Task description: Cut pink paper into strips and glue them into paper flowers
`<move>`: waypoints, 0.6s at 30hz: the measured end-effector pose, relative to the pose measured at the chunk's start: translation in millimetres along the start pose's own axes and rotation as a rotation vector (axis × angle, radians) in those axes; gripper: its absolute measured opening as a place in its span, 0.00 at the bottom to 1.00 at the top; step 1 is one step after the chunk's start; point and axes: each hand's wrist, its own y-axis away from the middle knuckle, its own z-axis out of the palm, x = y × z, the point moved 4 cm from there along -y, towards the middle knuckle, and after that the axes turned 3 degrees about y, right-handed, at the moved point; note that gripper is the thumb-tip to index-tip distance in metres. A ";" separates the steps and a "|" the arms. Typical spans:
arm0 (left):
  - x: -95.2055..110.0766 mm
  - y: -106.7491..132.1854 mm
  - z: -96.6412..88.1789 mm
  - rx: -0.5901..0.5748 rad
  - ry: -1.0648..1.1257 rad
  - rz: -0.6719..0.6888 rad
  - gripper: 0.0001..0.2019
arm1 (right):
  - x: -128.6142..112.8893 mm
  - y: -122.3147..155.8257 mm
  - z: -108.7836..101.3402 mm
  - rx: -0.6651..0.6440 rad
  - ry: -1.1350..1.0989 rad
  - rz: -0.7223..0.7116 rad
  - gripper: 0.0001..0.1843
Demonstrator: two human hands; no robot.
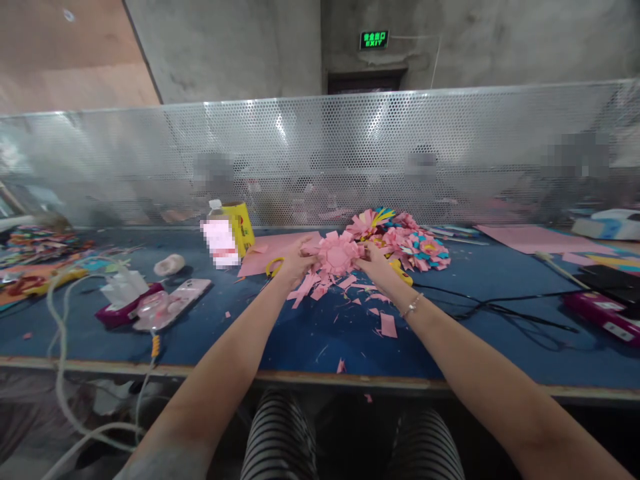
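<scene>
Between my two hands is a pink paper flower (340,257), its flat round middle ringed by folded petals. My left hand (299,261) grips its left edge, and my right hand (371,259) grips the right edge; the fingertips are partly hidden by petals. Below the flower lie loose pink paper scraps (320,287) on the blue table (310,340). Just behind and to the right, a heap of finished-looking paper flowers (410,240) shows pink, blue and yellow petals. A yellow glue gun (400,272) sits beside my right forearm, and yellow-handled scissors (274,267) lie by my left hand.
A bottle (220,233) and a yellow box (243,227) stand back left. Nearer are a tissue box (125,303) and a phone (193,293). Black cables (493,303) cross the right side, where a purple box (600,317) sits. A perforated metal screen (300,160) closes the back.
</scene>
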 end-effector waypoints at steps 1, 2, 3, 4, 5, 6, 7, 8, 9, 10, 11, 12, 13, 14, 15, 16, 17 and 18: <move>0.5 0.3 0.0 -0.008 0.007 0.007 0.31 | -0.2 0.4 0.2 0.000 -0.010 0.005 0.20; 0.6 0.6 0.4 -0.026 0.026 0.003 0.30 | -0.6 0.9 0.4 0.002 -0.025 0.011 0.20; 0.2 0.8 0.9 -0.048 0.050 -0.012 0.28 | -1.3 1.3 0.5 0.004 -0.046 0.019 0.19; -0.4 1.2 1.4 -0.068 0.073 -0.036 0.25 | -2.2 1.8 0.7 0.004 -0.068 0.027 0.18; -1.0 1.7 1.9 -0.083 0.090 -0.062 0.23 | -3.2 2.3 1.0 0.003 -0.088 0.037 0.18; -1.6 2.3 2.4 -0.094 0.097 -0.090 0.20 | -4.2 2.8 1.4 -0.001 -0.104 0.048 0.17; -1.9 3.0 3.0 -0.102 0.100 -0.114 0.19 | -5.3 3.3 1.7 -0.003 -0.116 0.058 0.18; -1.8 3.7 3.6 -0.104 0.104 -0.132 0.17 | -6.1 3.7 2.1 -0.005 -0.125 0.067 0.18; -1.5 4.4 4.2 -0.101 0.110 -0.146 0.16 | -6.8 4.1 2.4 -0.006 -0.133 0.077 0.18; -1.1 4.8 4.5 -0.091 0.122 -0.156 0.15 | -7.1 4.5 2.7 -0.007 -0.142 0.088 0.18; -0.7 5.1 4.7 -0.078 0.140 -0.164 0.13 | -7.1 4.8 3.0 -0.006 -0.154 0.101 0.18; -0.6 5.1 4.8 -0.067 0.161 -0.174 0.12 | -6.9 5.0 3.3 -0.005 -0.168 0.113 0.19; -0.8 4.9 4.9 -0.061 0.183 -0.186 0.11 | -6.6 5.2 3.6 -0.004 -0.185 0.125 0.19; -1.5 4.5 4.9 -0.059 0.197 -0.202 0.10 | -6.3 5.3 3.9 -0.003 -0.202 0.137 0.19; -2.6 3.9 4.2 -0.048 0.197 -0.217 0.10 | -6.1 5.4 4.1 -0.001 -0.215 0.147 0.20; -4.2 3.1 2.9 -0.027 0.185 -0.233 0.09 | -6.0 5.6 4.2 0.002 -0.223 0.157 0.20; -6.0 2.4 1.2 -0.002 0.162 -0.248 0.09 | -6.1 5.7 4.2 0.005 -0.228 0.165 0.20; -7.8 1.6 -0.5 0.022 0.132 -0.258 0.09 | -6.4 5.9 4.1 0.009 -0.230 0.173 0.20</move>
